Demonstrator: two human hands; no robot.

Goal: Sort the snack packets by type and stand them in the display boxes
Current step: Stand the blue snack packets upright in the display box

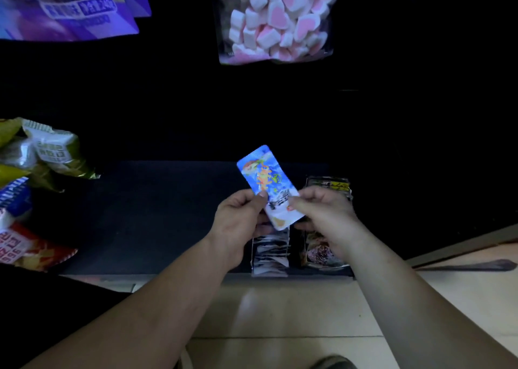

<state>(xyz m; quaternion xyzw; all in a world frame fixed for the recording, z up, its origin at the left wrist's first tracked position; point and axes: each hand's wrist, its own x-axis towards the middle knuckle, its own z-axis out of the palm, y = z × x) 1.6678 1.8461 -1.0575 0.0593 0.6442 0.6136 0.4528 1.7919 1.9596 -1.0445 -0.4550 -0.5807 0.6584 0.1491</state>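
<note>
Both hands are up over the dark shelf, sharing one blue snack packet. The left hand pinches its lower left edge, thumb on top, fingers curled behind. The right hand grips the lower right edge the same way. The packet tilts, its top leaning left and away, held just above two display boxes at the shelf's front edge. The left display box is packed with pale packets standing on end; the right display box holds darker packets. A marshmallow bag hangs above, purple bags top left, and crisp bags crowd the left side.
</note>
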